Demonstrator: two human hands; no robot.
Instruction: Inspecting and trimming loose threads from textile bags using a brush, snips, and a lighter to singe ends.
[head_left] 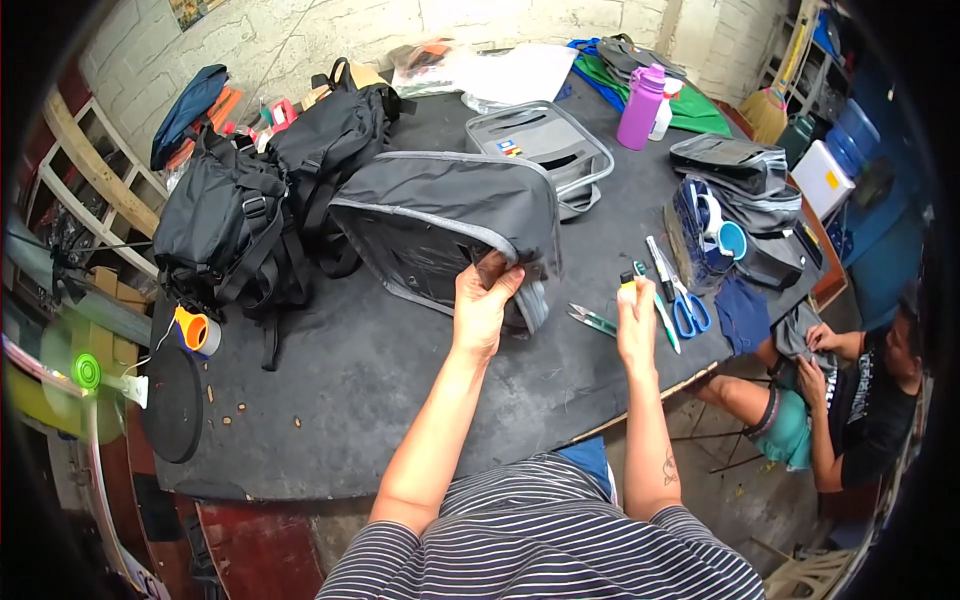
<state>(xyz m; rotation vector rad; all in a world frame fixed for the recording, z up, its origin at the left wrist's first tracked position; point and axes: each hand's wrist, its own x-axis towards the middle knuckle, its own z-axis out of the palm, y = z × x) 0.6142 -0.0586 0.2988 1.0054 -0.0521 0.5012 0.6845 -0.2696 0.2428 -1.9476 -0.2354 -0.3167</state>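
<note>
My left hand [482,308] is closed on the near right corner of a black fabric bag [450,185] with grey piping, which is tilted up off the table. Its open underside, with dark mesh or clear film, faces me. To the right, my right hand [636,325] is closed round a small yellow thing [628,286] with a dark tip, mostly hidden by the fingers. Thread snips [592,319] lie just left of that hand. Immediately to its right are blue-handled scissors [689,310], a marker [657,258] and a white-and-green pen-like tool [667,322].
Black backpacks [225,225] stand at the left. Behind the held bag lies a grey bag panel [545,150]. A purple bottle [641,108], stacked grey bags [740,185] and tape rolls [722,232] sit right. A seated person [850,390] handles grey fabric beyond the table's right edge.
</note>
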